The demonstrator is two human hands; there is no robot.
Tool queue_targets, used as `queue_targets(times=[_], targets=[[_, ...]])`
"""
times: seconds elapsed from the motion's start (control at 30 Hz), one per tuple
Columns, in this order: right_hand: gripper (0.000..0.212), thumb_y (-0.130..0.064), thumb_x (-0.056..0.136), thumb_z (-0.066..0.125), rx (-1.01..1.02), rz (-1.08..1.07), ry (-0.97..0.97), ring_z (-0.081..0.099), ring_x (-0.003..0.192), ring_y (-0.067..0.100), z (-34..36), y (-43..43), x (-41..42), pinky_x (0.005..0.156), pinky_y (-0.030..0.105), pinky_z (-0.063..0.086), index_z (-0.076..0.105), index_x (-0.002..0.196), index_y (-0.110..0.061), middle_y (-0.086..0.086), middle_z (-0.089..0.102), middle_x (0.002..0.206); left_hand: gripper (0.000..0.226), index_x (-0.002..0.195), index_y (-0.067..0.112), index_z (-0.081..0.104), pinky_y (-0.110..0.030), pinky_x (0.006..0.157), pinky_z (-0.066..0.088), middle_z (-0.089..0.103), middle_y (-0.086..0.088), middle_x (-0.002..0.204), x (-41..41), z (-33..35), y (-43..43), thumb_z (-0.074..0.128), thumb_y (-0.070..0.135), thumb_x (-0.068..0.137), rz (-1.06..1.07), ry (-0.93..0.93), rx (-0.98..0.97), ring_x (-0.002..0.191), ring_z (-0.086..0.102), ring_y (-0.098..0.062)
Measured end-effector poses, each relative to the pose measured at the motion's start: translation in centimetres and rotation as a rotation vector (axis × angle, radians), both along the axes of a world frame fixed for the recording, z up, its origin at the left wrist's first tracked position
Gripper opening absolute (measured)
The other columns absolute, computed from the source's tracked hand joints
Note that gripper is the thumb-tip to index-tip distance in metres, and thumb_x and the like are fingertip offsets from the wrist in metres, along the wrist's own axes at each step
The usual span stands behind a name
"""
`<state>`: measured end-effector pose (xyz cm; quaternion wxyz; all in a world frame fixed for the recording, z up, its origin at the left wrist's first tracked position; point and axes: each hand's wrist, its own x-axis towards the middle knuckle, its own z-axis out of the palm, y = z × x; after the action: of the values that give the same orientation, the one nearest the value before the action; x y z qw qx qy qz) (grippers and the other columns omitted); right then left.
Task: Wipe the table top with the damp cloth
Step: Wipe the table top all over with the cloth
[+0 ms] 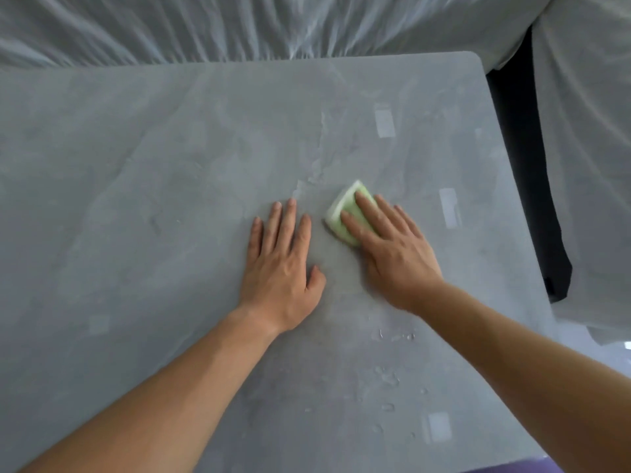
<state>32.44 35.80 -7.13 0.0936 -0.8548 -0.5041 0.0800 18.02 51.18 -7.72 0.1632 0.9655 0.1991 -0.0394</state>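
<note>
A folded green and white cloth (341, 208) lies on the grey stone-look table top (136, 172), a little right of the middle. My right hand (389, 247) presses flat on the cloth with straight fingers and covers its near half. My left hand (283, 264) rests palm down on the bare table just left of the cloth, fingers straight and slightly spread, not touching it. A wet streak (319, 155) runs away from the cloth toward the far edge.
Water droplets (387, 377) dot the table near my right forearm. Crumpled white sheeting (239, 25) lies beyond the far edge and covers something on the right (594, 165). A dark gap (522, 172) separates the table's right edge from it.
</note>
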Motion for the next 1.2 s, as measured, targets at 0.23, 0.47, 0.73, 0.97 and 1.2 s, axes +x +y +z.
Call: queue_targets(times=[0.23, 0.47, 0.73, 0.97, 1.2], targets=[[0.067, -0.016, 0.087, 0.056, 0.036, 0.061, -0.024, 0.027, 0.147, 0.032, -0.4, -1.6, -3.6, 0.118, 0.046, 0.026, 0.039, 0.15, -0.03, 0.003, 0.026, 0.162, 0.079, 0.147, 0.0, 0.032, -0.054, 0.12, 0.006, 0.018, -0.019, 0.16, -0.6, -0.2, 0.5, 0.035, 0.032, 0.075, -0.001, -0.097, -0.054, 0.15, 0.01, -0.031], [0.062, -0.023, 0.086, 0.042, 0.013, -0.092, -0.016, 0.031, 0.145, 0.035, -0.1, -4.4, -0.8, 0.115, 0.049, 0.032, 0.042, 0.148, -0.03, 0.006, 0.03, 0.161, 0.077, 0.147, 0.008, 0.036, -0.056, 0.12, 0.006, 0.017, -0.021, 0.16, -0.3, -0.4, 0.1, 0.033, 0.04, 0.077, -0.016, -0.062, -0.002, 0.15, 0.01, -0.034], [0.068, -0.018, 0.085, 0.054, 0.038, 0.06, 0.0, 0.027, 0.148, 0.033, -0.4, -7.3, -6.2, 0.119, 0.044, 0.024, 0.039, 0.15, -0.03, 0.003, 0.025, 0.162, 0.07, 0.147, 0.012, 0.037, -0.055, 0.12, 0.004, 0.017, -0.019, 0.161, -1.2, -0.2, -2.2, 0.036, 0.036, 0.08, -0.033, -0.076, 0.005, 0.15, 0.009, -0.032], [0.067, -0.019, 0.085, 0.052, 0.02, -0.196, 0.001, 0.027, 0.148, 0.032, -0.4, -6.4, -1.2, 0.119, 0.048, 0.024, 0.038, 0.149, -0.034, 0.003, 0.025, 0.162, 0.072, 0.151, 0.012, 0.03, -0.056, 0.119, 0.003, 0.012, -0.018, 0.162, -1.8, -0.5, -4.7, 0.031, 0.04, 0.084, 0.014, 0.004, 0.063, 0.151, 0.005, -0.032], [0.072, -0.015, 0.085, 0.058, 0.001, 0.032, 0.0, 0.027, 0.147, 0.034, -0.5, -12.6, -5.1, 0.12, 0.048, 0.023, 0.035, 0.151, -0.032, 0.004, 0.023, 0.163, 0.076, 0.152, 0.014, 0.026, -0.058, 0.119, 0.001, 0.008, -0.021, 0.162, -1.0, -0.2, -7.0, 0.03, 0.049, 0.085, 0.041, 0.048, 0.09, 0.15, 0.0, -0.035]])
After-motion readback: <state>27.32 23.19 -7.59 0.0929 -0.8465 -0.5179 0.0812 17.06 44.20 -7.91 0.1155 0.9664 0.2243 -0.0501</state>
